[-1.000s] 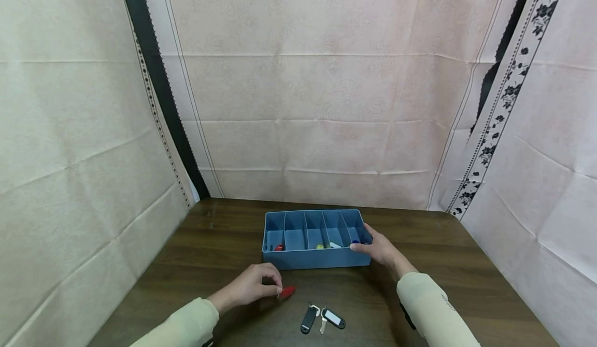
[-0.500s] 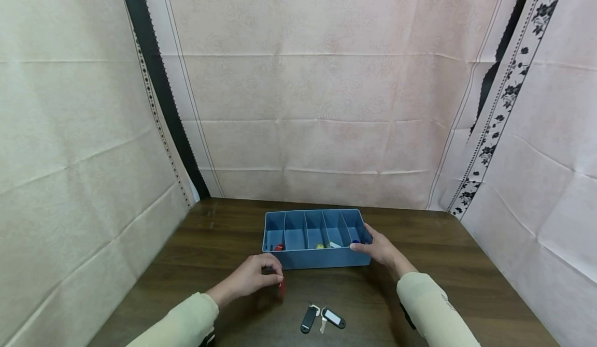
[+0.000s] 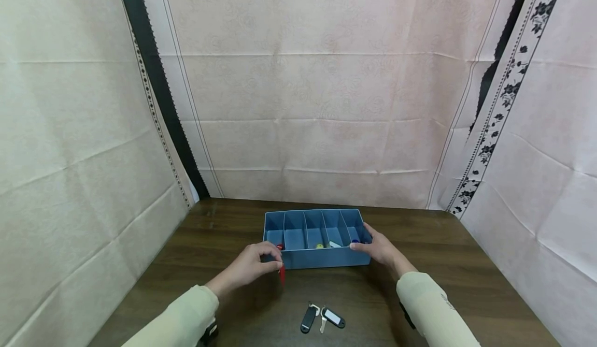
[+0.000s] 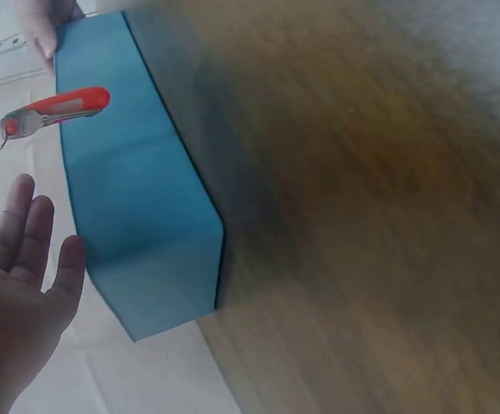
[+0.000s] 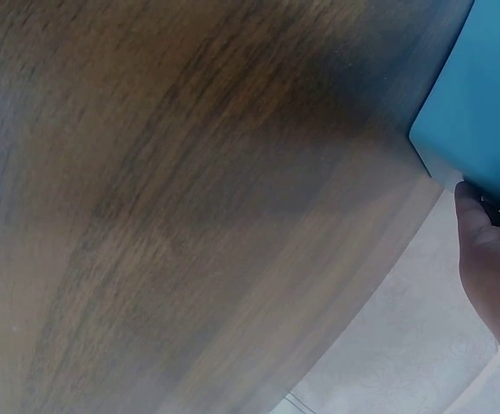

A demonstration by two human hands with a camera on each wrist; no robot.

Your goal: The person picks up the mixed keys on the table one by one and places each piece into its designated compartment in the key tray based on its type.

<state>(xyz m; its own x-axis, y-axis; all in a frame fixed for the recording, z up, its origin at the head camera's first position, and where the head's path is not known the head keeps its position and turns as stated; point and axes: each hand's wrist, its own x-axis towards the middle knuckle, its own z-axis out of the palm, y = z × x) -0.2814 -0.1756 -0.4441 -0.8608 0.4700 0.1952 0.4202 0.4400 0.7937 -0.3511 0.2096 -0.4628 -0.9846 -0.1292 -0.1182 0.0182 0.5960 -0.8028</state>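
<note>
Pinches a red key tag [image 4: 99, 97] at one end in the left hand [image 3: 251, 265], raised above the desk [image 3: 224, 233], in front of the blue box [image 3: 322, 258] near its left end. Grips the box's right end with the right hand [image 3: 383, 249], well apart from the left. Shows two black key tags [image 3: 308, 320] lying on the desk.

We see red tag [image 4: 76, 98], blue box [image 3: 322, 258], black tags [image 3: 308, 320], brown wood-grained table [image 3: 420, 254], pale-green sleeves [image 3: 431, 305], black-flowered border [image 3: 510, 92].
</note>
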